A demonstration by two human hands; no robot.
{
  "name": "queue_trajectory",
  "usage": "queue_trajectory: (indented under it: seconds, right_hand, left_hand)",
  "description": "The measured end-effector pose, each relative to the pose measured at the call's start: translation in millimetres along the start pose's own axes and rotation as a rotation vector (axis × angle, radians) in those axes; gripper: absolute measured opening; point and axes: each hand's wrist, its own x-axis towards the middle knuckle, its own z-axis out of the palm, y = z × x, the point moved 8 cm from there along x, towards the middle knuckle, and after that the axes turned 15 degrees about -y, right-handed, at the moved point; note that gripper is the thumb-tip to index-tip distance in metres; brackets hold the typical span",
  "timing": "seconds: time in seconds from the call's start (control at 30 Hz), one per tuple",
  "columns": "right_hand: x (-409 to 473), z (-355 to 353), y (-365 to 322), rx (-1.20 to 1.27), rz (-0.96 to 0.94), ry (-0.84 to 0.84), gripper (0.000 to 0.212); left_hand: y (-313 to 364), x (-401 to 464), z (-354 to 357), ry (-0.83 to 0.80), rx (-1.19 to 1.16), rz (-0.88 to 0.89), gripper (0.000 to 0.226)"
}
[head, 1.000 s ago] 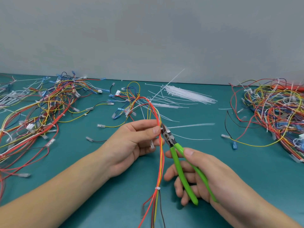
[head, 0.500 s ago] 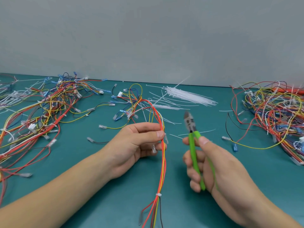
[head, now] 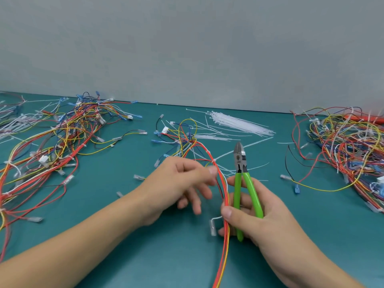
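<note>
Since half a second ago the right grip (head: 255,215) has swung in to the wire bundle (head: 224,256). It now pinches the bundle under its thumb, while its fingers curl round the green-handled cutters (head: 242,183), whose blades point up and away. Meanwhile the left grip (head: 180,183) has gone slack, fingers spread and blurred. Its thumb tip lies just beside the wires, but I cannot tell whether it touches them. The bundle rises off the teal tabletop (head: 322,225) between both hands to a loop behind them. A stamp on the cutter head is too small to read. White cable ties (head: 239,123) lie behind, with a left wire tangle (head: 62,142) and a right wire tangle (head: 349,146) well apart. A clear-sleeved terminal (head: 213,227) hangs beside the right thumb.
</note>
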Motion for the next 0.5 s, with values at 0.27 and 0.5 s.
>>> queue_trajectory:
  seconds: [0.27, 0.5]
  right_hand:
    - [-3, 18, -10, -0.145, -0.007, -0.179, 0.038]
    - [-3, 28, -11, -0.137, -0.017, -0.267, 0.039]
  left_hand:
    - [-22, 1, 4, 0.08, -0.356, -0.175, 0.041]
    - [-26, -2, 2, 0.186, -0.335, -0.14, 0.014]
